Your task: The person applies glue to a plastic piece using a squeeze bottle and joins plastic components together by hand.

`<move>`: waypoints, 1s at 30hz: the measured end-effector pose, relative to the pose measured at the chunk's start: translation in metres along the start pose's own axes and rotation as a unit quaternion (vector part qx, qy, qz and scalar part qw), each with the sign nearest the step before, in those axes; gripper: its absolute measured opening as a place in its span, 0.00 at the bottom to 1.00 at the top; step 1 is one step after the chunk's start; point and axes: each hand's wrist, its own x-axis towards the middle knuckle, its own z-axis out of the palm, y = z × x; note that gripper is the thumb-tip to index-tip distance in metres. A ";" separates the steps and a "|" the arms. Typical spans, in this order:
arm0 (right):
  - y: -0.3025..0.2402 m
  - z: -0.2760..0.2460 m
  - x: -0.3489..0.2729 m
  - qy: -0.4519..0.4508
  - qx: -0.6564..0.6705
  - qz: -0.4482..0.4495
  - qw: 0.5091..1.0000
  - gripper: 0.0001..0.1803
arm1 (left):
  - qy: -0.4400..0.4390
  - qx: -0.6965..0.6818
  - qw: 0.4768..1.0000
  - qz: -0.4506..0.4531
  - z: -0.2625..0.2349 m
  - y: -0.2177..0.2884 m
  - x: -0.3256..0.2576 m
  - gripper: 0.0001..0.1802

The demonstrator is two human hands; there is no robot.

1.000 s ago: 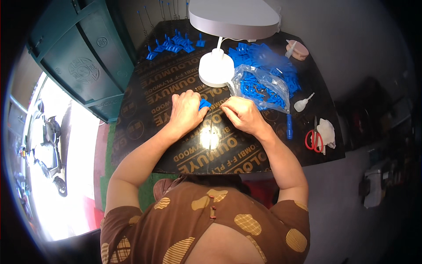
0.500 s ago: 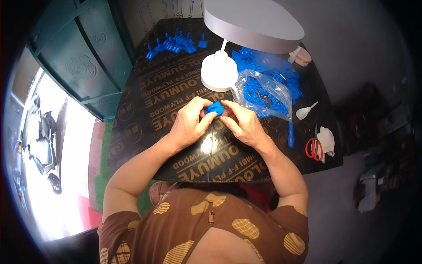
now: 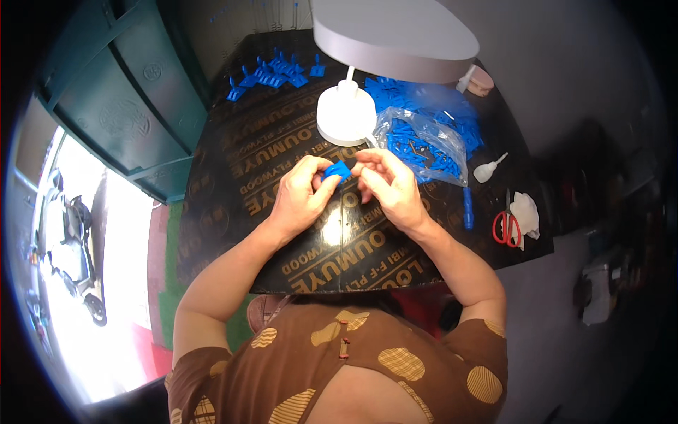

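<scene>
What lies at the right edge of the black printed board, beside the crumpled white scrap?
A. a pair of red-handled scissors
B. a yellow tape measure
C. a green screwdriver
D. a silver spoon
A: the red-handled scissors lie at the board's right edge, right next to the crumpled white scrap.

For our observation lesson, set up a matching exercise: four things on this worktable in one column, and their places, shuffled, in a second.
Things:
1. small blue part
2. red-handled scissors
3. clear bag of blue parts
4. white lamp base

Places:
A. near the table's right edge
B. right of the lamp base
C. between the left hand and right hand
D. behind the hands, mid-table

Pairs: 1-C, 2-A, 3-B, 4-D
</scene>
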 end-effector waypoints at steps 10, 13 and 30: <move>-0.109 0.101 -0.063 -0.260 0.553 0.197 0.767 0.17 | 0.019 -0.181 0.962 -0.203 0.000 -0.007 0.004 0.09; -0.113 0.118 -0.067 -0.294 0.592 0.175 0.729 0.18 | 0.014 -0.185 0.962 -0.201 -0.002 -0.005 0.005 0.09; -0.119 0.133 -0.070 -0.390 0.640 0.073 0.659 0.23 | 0.006 -0.175 0.963 -0.203 -0.006 -0.004 0.006 0.10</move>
